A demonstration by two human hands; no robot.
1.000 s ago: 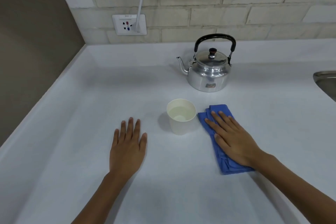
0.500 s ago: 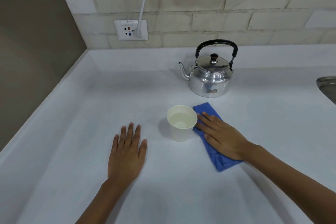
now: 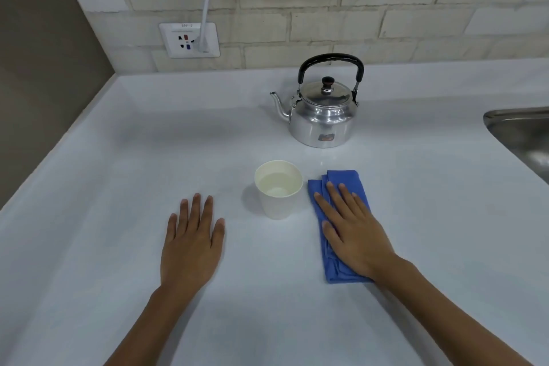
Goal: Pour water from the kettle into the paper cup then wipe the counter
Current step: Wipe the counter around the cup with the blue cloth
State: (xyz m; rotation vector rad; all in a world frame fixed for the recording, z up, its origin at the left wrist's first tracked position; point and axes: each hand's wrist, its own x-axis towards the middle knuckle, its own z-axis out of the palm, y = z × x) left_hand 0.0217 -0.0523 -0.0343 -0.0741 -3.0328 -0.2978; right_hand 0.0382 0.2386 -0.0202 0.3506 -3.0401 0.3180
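Observation:
A silver kettle [image 3: 322,119] with a black handle stands upright at the back of the white counter [image 3: 118,187], spout pointing left. In front of it a white paper cup [image 3: 278,192] holds water. Just right of the cup lies a folded blue cloth [image 3: 341,180]. My right hand [image 3: 353,232] lies flat on the cloth, fingers spread, pressing it to the counter. My left hand [image 3: 191,242] rests palm down on the bare counter, left of the cup, holding nothing.
A steel sink [image 3: 523,135] cuts into the counter at the right edge. A wall socket [image 3: 188,40] with a white cable plugged in sits on the brick wall behind. A brown wall borders the counter's left side.
My right hand slid the blue cloth left against the cup, then back right and toward me. The left hand, cup and kettle stayed in place.

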